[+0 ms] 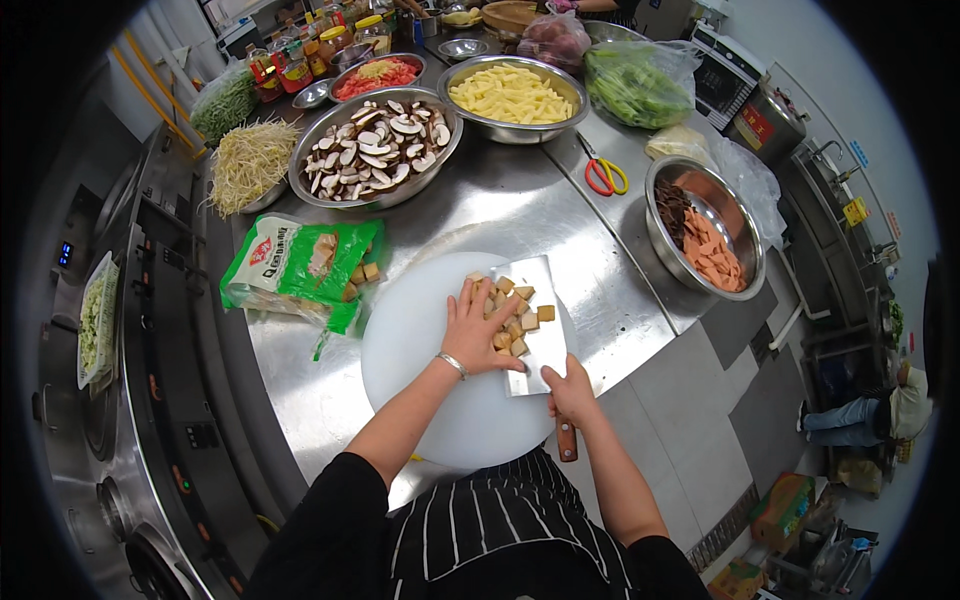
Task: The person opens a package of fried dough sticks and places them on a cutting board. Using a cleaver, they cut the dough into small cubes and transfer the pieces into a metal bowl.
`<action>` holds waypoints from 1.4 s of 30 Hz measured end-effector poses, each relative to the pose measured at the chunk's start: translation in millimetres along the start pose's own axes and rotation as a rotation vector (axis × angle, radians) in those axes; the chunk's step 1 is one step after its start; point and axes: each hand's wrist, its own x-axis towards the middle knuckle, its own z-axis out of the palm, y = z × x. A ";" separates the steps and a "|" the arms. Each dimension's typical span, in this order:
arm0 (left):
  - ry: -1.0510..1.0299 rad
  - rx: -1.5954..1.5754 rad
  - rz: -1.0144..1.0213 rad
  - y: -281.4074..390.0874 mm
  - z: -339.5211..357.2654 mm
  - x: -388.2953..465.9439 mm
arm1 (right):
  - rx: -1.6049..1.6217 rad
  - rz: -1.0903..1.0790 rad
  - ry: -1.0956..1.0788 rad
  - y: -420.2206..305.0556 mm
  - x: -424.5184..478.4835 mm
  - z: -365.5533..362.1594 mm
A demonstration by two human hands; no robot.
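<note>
My right hand (573, 390) grips a cleaver by its wooden handle (567, 441). The cleaver's broad steel blade (550, 346) lies flat at the right side of a round white cutting board (409, 390). Several light brown tofu cubes (530, 321) rest on the blade. Over the left part of this pile, my left hand (472, 330) is spread with its fingers apart, touching cubes; some are hidden beneath it. A torn green and clear plastic bag (300, 262) to the left of the board has more cubes (364, 273) at its mouth.
Steel bowls of sliced mushrooms (375, 150) and potato strips (514, 94) stand behind the board. Bean sprouts (251, 165) are at the left. Scissors (604, 171) lie near a bowl (756, 262) of sliced sausage-like pieces (712, 255). A person (874, 412) is at far right.
</note>
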 end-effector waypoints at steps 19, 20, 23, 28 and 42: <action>0.504 -0.077 0.009 25.1 -14.3 -21.1 | 0.013 -0.057 -0.152 -16.2 -27.3 35.8; 0.500 -0.080 0.032 35.3 -15.4 -11.4 | 0.043 -0.083 -0.148 -16.9 -26.2 24.5; 0.495 -0.083 0.097 70.4 -22.0 22.3 | 0.104 -0.132 -0.132 -25.3 -21.4 -13.0; 0.485 -0.141 0.243 146.4 -11.5 110.2 | 0.142 -0.098 -0.002 -64.0 -20.7 -107.0; 0.006 -0.110 0.333 340.3 91.2 357.0 | 0.577 -0.021 0.056 -79.2 -1.0 -364.2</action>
